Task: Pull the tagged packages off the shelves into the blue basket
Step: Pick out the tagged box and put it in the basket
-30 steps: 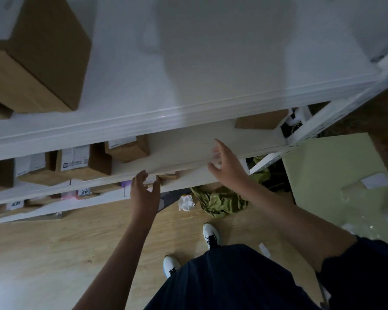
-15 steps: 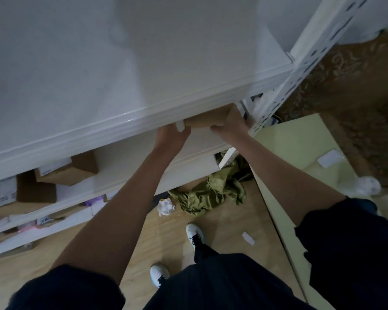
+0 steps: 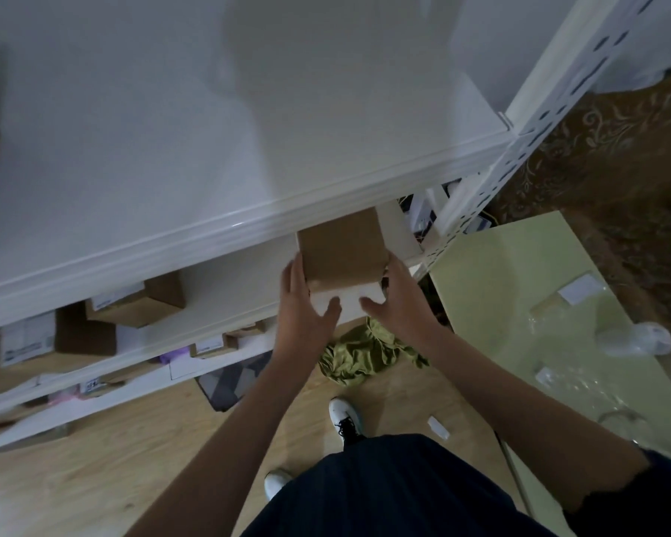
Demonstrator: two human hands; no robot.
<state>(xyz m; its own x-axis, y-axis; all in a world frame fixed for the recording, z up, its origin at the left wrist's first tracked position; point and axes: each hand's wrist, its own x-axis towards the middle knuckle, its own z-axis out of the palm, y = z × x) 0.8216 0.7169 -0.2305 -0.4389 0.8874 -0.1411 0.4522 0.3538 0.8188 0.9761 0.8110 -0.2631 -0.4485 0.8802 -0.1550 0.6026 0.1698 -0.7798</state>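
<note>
A brown cardboard package (image 3: 341,250) with a white label on its near face sticks out from under the top white shelf (image 3: 210,211), at the right end of the second shelf. My left hand (image 3: 305,304) grips its left side, thumb across the white face. My right hand (image 3: 398,300) grips its right side the same way. More tagged brown boxes (image 3: 132,304) stand further left on the second shelf, and others (image 3: 210,344) lie on the shelf below. The blue basket is not in view.
A white perforated upright (image 3: 520,141) closes the shelf unit on the right. A pale green board (image 3: 539,304) with clear plastic and paper slips lies right of it. An olive cloth (image 3: 361,354) and a grey mat (image 3: 229,381) lie on the wooden floor by my feet.
Both hands have drawn the brown package forward out from under the top shelf; its top face and white label face now show.
</note>
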